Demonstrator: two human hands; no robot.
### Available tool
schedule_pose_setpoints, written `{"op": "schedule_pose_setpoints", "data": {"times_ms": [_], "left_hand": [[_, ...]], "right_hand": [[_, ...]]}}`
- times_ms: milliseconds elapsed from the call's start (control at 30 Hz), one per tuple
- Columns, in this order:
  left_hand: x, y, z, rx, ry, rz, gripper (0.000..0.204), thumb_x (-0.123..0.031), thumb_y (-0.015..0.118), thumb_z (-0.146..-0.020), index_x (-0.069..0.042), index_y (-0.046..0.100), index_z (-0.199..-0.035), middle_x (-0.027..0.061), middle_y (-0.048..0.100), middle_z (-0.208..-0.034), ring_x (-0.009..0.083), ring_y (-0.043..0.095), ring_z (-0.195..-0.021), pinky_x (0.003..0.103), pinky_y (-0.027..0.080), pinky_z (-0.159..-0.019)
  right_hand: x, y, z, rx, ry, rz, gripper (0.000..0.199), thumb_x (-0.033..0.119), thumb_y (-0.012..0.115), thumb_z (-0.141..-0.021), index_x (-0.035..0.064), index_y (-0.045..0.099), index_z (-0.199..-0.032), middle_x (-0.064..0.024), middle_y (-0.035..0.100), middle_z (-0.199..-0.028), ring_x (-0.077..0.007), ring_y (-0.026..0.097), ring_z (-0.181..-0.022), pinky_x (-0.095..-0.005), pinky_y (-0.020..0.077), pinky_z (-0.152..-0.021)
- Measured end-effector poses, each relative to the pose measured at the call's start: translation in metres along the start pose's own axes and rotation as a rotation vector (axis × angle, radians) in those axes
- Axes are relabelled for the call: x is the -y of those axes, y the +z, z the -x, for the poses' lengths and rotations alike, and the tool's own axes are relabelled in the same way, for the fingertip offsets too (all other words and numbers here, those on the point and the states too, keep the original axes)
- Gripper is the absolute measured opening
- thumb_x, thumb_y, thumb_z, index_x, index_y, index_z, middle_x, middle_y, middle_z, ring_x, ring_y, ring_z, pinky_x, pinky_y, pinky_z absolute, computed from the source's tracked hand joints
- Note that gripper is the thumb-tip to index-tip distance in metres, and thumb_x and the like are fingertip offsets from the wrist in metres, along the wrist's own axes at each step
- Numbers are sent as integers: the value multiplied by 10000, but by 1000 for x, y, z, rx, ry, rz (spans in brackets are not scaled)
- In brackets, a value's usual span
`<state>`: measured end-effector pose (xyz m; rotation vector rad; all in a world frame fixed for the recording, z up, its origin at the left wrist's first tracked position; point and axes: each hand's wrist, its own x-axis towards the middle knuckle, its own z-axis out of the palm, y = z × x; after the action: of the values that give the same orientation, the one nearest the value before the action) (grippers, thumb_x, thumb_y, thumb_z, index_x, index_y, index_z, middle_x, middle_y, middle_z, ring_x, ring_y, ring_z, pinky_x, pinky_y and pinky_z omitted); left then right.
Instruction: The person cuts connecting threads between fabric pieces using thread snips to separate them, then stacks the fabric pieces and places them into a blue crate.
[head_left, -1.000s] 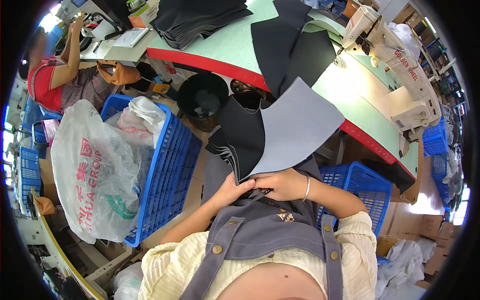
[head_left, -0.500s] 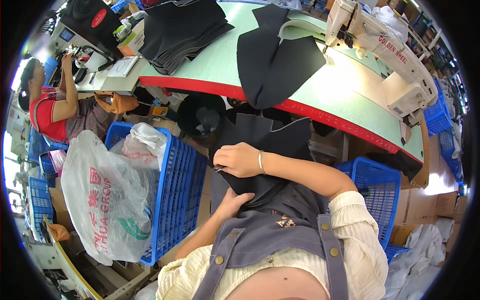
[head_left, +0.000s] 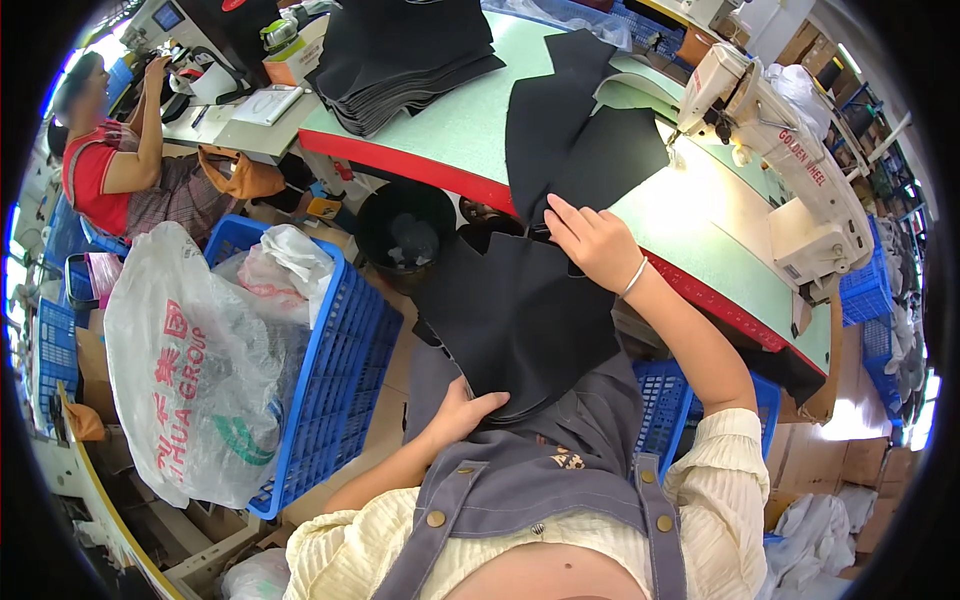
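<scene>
My left hand [head_left: 458, 412] grips the lower left edge of a stack of black fabric pieces [head_left: 520, 325] on my lap, thumb on top and fingers hidden underneath. Up at the table's front edge, my right hand [head_left: 597, 248] is over the far right corner of these pieces. Its fingers are bent together around something small and dark that I cannot make out, with the index finger stretched further out. Just beyond it, a black cut piece [head_left: 560, 125] with pointed lobes lies on the green tabletop, overhanging the red front edge.
A sewing machine [head_left: 785, 150] stands on the right of the table [head_left: 465, 120]. A thick pile of black pieces [head_left: 400, 70] lies at the back left. Blue baskets stand left [head_left: 330, 400] and right [head_left: 660, 395] of me, beside a dark bin [head_left: 405, 225]. Another person [head_left: 120, 170] sits far left.
My right hand has moved from the left edge of the lap pieces up and right to the table edge. The pieces now lie spread flatter, with my left hand still gripping them.
</scene>
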<state>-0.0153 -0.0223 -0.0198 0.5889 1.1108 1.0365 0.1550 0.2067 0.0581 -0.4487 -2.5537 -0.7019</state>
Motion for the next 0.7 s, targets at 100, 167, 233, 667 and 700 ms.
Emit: {"op": "schedule_pose_setpoints", "data": {"times_ms": [100, 167, 233, 667, 700], "left_hand": [[-1, 2, 1, -1, 1, -11, 517, -108, 665, -758, 103, 452, -1179, 145, 553, -1154, 197, 519, -1066, 304, 375, -961], [-1, 3, 2, 2, 1, -8, 516, -112, 668, -762, 103, 453, -1179, 146, 552, -1157, 197, 518, -1069, 305, 376, -963], [3, 2, 0, 1, 24, -28, 511, -119, 672, -766, 98, 457, -1175, 144, 557, -1151, 195, 528, -1054, 303, 388, -953], [2, 1, 0, 4, 47, -35, 504, -114, 685, -766, 80, 465, -1176, 135, 569, -1132, 192, 536, -1038, 296, 398, -942], [3, 0, -2, 5, 60, -59, 507, -131, 677, -772, 79, 462, -1180, 135, 569, -1131, 192, 537, -1033, 297, 400, -938]], "right_hand": [[6, 9, -2, -26, -18, 94, 191, 118, 582, -711, 40, 579, -885, -150, 626, -1030, -121, 525, -581, -236, 434, -512], [8, 8, -5, -30, -18, 71, 179, 119, 580, -714, 42, 564, -874, -150, 630, -1019, -121, 527, -577, -237, 435, -512], [8, 7, -7, -30, -16, 53, 169, 121, 578, -716, 45, 549, -864, -150, 634, -1008, -121, 529, -573, -238, 435, -512], [5, 9, -16, 75, -120, 152, 223, 139, 570, -733, 30, 552, -926, -170, 635, -951, -139, 577, -604, -242, 474, -560], [2, 10, -16, 29, -99, 114, 224, 138, 579, -731, 25, 556, -924, -138, 634, -921, -141, 575, -610, -246, 471, -557]]}}
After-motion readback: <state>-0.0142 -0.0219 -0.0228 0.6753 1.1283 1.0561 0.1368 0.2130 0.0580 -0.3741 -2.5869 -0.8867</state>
